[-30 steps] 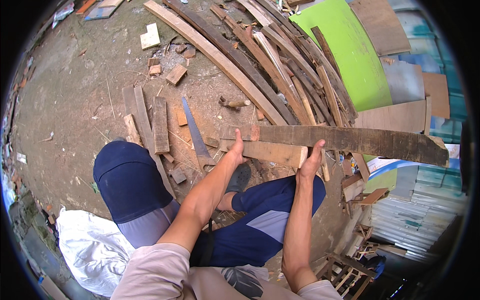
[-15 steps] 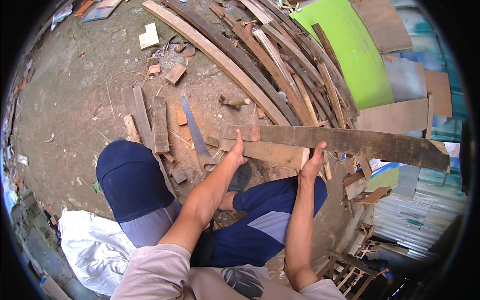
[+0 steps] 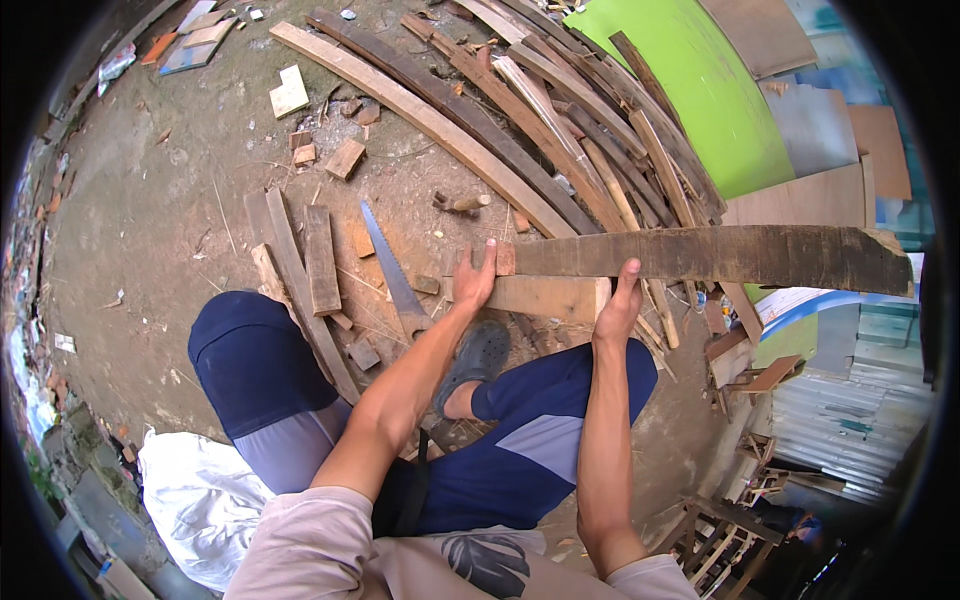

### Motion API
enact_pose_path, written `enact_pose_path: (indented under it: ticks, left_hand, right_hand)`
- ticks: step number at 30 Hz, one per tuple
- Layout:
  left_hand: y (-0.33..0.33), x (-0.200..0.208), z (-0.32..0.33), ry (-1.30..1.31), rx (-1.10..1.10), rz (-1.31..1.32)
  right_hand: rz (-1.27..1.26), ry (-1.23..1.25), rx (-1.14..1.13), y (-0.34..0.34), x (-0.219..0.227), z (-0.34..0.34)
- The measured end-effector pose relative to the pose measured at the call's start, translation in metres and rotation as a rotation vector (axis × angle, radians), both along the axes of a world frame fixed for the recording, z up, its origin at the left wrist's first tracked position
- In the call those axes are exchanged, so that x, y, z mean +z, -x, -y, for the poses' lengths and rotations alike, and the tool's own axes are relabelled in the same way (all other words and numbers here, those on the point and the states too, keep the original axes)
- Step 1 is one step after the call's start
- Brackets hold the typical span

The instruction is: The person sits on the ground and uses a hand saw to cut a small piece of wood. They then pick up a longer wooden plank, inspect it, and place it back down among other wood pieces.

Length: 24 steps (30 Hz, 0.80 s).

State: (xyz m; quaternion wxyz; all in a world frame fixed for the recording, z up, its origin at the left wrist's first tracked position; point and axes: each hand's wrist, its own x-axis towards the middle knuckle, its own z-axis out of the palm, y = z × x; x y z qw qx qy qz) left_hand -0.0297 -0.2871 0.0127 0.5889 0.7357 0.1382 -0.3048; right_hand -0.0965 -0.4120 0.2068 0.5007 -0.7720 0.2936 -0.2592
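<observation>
My left hand (image 3: pixel 477 276) is closed around the left ends of two pieces of wood held together over my lower legs. One is a long dark weathered plank (image 3: pixel 730 253), reaching far to the right with a broken far end. Along its near side lies a shorter, paler board (image 3: pixel 550 298). My right hand (image 3: pixel 620 302) grips them at the short board's right end, thumb up against the dark plank; most of its fingers are hidden underneath. On the ground beyond my left forearm lies a handsaw (image 3: pixel 392 262), and a hammer (image 3: pixel 460 204) rests farther off.
Long timber strips (image 3: pixel 440 125) are piled across the far side, beside a green panel (image 3: pixel 690 100). Short planks (image 3: pixel 321 260) and wood offcuts (image 3: pixel 345 158) lie on the ground. A white sack (image 3: pixel 195 500) is by my left knee. Wooden frames (image 3: pixel 720 545) stand at the lower right.
The dark plank's right end has swung up and away, so both pieces lie more level. My left hand's fingers have shifted on the wood's left end, and my right hand has risen slightly.
</observation>
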Motion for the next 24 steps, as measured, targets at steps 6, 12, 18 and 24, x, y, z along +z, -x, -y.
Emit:
enact_pose_path:
  ticks: [6, 12, 18, 24]
  left_hand:
    - [-0.008, 0.024, -0.006, -0.087, -0.249, 0.073]
    - [-0.027, 0.044, -0.028, -0.24, -0.24, 0.17]
    - [-0.061, 0.025, -0.105, -0.505, -0.157, 0.174]
    - [-0.045, -0.014, -0.191, -0.234, -0.417, -0.373]
  right_hand:
    - [0.012, 0.001, -0.003, -0.002, 0.001, 0.0]
    - [0.0, 0.049, 0.02, -0.005, 0.002, -0.001]
    - [-0.017, 0.035, -0.023, -0.009, 0.002, 0.002]
    - [0.042, -0.014, -0.048, -0.012, -0.001, 0.006]
